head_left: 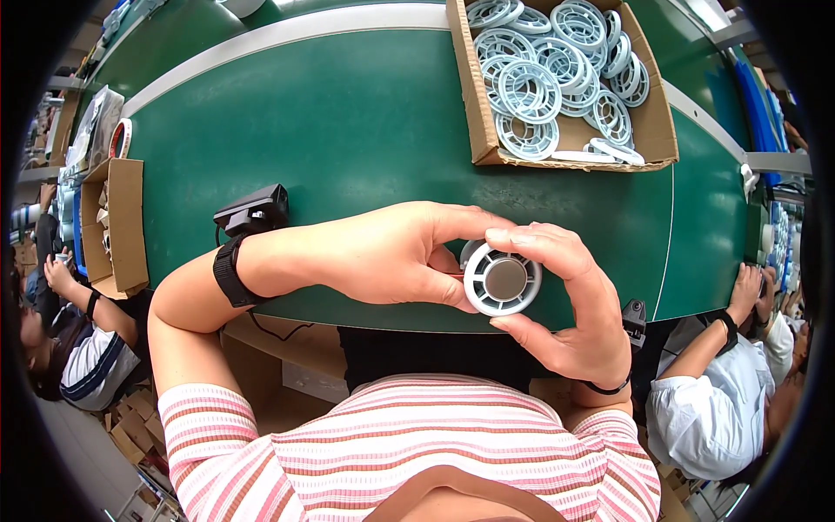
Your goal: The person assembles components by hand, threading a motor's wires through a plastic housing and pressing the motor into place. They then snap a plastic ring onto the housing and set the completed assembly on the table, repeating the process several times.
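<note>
Close to the table's near edge, both hands hold a white round part (pixel 524 296) with spokes and a grey disc in its middle. My left hand (pixel 391 257) grips it from the left, thumb and fingers closed at its side; its back portion is hidden by the hand. A thin red line, perhaps a wire, shows by the left fingers. My right hand (pixel 578 300) curves around the right side, fingertips on the upper rim and thumb at the lower rim. The grey disc faces up towards me.
A cardboard box (pixel 477 104) full of pale blue spoked rings (pixel 529 91) stands at the far right. On the left are a black device (pixel 252 209) with a cable, a smaller carton (pixel 130 226) and a tape roll (pixel 122 137). A black clamp-like piece (pixel 635 322) sits at the near edge. People work on both sides.
</note>
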`<state>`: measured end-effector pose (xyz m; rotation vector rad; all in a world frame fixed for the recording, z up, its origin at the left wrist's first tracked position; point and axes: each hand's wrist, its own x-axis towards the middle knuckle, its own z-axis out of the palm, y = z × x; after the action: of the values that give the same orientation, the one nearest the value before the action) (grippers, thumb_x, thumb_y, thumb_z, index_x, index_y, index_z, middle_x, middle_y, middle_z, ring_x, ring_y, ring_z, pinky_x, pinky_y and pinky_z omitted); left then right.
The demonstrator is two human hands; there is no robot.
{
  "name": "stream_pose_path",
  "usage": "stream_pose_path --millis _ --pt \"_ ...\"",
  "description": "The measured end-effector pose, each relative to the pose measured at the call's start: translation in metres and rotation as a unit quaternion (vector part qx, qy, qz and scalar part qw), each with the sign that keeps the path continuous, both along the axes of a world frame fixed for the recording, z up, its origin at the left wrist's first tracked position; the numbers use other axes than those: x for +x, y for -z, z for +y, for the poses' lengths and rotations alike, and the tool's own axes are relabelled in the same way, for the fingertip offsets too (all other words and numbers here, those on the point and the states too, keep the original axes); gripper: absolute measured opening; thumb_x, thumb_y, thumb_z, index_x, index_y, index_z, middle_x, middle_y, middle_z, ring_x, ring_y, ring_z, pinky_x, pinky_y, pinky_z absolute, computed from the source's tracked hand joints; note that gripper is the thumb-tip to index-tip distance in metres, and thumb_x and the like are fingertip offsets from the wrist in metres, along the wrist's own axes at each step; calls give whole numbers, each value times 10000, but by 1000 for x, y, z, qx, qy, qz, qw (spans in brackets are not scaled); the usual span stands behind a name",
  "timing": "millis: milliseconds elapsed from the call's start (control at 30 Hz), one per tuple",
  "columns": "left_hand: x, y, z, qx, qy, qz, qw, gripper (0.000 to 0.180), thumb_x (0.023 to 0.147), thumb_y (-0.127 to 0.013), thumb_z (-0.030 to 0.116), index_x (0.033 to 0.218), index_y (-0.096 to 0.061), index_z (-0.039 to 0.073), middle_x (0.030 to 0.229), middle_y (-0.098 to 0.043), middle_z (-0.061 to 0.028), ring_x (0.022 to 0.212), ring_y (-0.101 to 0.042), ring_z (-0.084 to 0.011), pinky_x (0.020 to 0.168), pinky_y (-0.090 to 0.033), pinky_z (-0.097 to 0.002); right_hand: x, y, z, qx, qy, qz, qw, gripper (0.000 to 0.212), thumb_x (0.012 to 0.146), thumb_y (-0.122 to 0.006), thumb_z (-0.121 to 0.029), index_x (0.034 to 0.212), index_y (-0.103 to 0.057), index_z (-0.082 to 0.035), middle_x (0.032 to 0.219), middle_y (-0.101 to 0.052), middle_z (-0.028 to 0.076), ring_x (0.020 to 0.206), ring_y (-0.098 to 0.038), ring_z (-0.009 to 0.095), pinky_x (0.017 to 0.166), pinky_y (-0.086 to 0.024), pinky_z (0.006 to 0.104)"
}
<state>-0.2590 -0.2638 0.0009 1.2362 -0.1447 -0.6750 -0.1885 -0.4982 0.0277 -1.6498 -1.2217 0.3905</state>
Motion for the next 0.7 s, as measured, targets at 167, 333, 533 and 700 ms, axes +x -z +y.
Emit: stream_pose_path --millis 167,333,533,700 --pt "-1 3 1 25 12 -53 998 575 930 -720 11 1456 -487 27 1371 -555 -105 1092 -673 -169 935 -603 -298 -4 1 -1 -1 2 13 1000 711 718 -814 77 1371 -549 -21 1316 -654 147 1149 -645 349 1008 -500 452" --pt "3 10 2 20 14 -65 998 596 921 -729 6 1464 -485 36 1407 -524 -108 1106 -668 -170 931 -602 -295 -2 7 -1 -15 9 -3 1000 675 732 -835 -24 1346 -555 -6 1316 -667 156 1207 -628 339 1093 -429 480" --pt "6 -6 8 20 43 -1 999 618 926 -746 42 1477 -467 7 1453 -505 -96 1263 -574 -181 1040 -559 -338 -2 -12 -2 -99 17 -55 993 691 732 -837 -32 1361 -551 -44 1313 -670 120 1207 -631 323 1131 -378 538" --pt "11 -7 8 -52 37 142 988 708 915 -773 65 1525 -419 6 1421 -546 -74 1207 -584 -137 977 -553 -292 -1 -8 -2 -100 17 -44 994 690 735 -837 -43 1364 -553 -69 1308 -673 103 1199 -635 307 1148 -346 565"
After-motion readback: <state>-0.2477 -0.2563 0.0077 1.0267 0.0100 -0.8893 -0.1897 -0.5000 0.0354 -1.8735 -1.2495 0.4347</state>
